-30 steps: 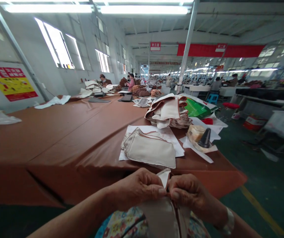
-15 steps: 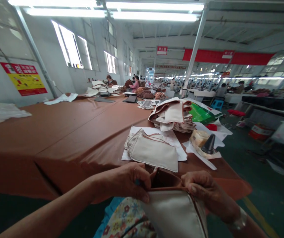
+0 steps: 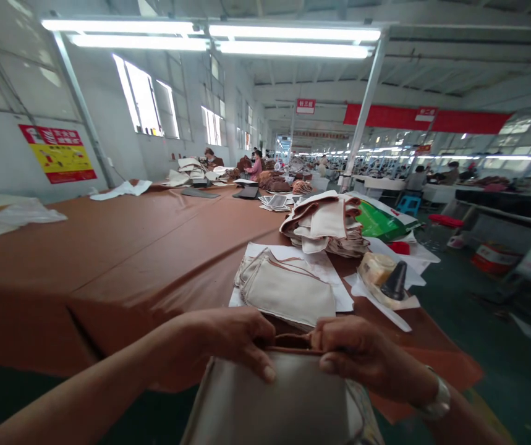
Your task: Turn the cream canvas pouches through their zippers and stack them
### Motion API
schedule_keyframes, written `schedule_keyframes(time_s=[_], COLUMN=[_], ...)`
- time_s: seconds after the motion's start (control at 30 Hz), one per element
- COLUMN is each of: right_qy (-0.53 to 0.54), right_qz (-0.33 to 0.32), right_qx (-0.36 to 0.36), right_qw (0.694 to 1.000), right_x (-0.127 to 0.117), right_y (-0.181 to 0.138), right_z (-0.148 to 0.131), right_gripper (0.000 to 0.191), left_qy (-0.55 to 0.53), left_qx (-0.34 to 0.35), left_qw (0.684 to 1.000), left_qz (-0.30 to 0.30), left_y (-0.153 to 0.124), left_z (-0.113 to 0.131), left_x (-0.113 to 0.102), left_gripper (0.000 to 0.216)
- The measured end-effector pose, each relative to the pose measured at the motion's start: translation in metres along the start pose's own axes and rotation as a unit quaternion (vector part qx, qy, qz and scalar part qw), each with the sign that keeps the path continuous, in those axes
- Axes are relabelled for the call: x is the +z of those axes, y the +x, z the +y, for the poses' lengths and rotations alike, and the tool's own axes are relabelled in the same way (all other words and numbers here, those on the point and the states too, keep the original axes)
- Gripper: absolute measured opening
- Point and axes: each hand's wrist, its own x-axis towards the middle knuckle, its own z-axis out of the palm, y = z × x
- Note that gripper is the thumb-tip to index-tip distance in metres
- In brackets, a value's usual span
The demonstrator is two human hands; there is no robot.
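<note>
Below table edge, left hand [image 3: 228, 346] and right hand [image 3: 355, 355] — grips closed on pouch [image 3: 274, 402] rim.

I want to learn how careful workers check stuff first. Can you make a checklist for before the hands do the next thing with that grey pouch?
1. Left hand grips the pouch at its top edge: ok.
2. Right hand grips the same brown-trimmed edge: ok.
3. Both thumbs sit on the near face, hands apart: ok.
4. Stack of finished beige pieces lies flat on the white paper, just beyond the hands: ok.
5. Black cone stands upright, off to the right, away from the hands: ok.
6. Inside of the pouch in order: cannot tell, it is hidden.
</note>
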Motion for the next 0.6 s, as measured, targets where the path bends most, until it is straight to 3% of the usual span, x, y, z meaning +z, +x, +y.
schedule_keyframes(time_s=[0.1, 0.2, 0.33, 0.4, 0.5, 0.6], right_qy=[0.013, -0.002, -0.079, -0.069, 0.031, 0.102], right_qz=[0.045, 0.043, 0.041, 0.055, 0.026, 0.031], right_qx=[0.022, 0.050, 0.116, 0.099, 0.029, 0.031], right_qw=[0.999, 0.998, 0.989, 0.991, 0.999, 0.994], right_x=[-0.015, -0.026, -0.020, -0.004, 0.027, 0.049], right_y=[-0.013, -0.022, -0.015, -0.003, 0.016, 0.024], right_z=[0.013, 0.029, 0.033, 0.023, 0.010, 0.016], right_gripper=[0.030, 0.031, 0.025, 0.029, 0.039, 0.032], left_qy=[-0.072, -0.138, -0.185, -0.155, -0.028, -0.056], left_qx=[-0.032, -0.030, 0.007, 0.032, 0.059, 0.022], left_qw=[0.997, 0.990, 0.978, 0.977, 0.990, 0.992], left_qz=[-0.006, 0.011, 0.095, 0.145, 0.124, 0.114], left_y=[-0.017, -0.029, -0.024, -0.017, -0.008, -0.009], left_z=[-0.037, -0.048, -0.017, 0.009, 0.035, 0.030], left_x=[-0.016, -0.011, 0.011, 0.021, 0.028, 0.028], left_gripper=[0.051, 0.053, 0.038, 0.029, 0.023, 0.031])
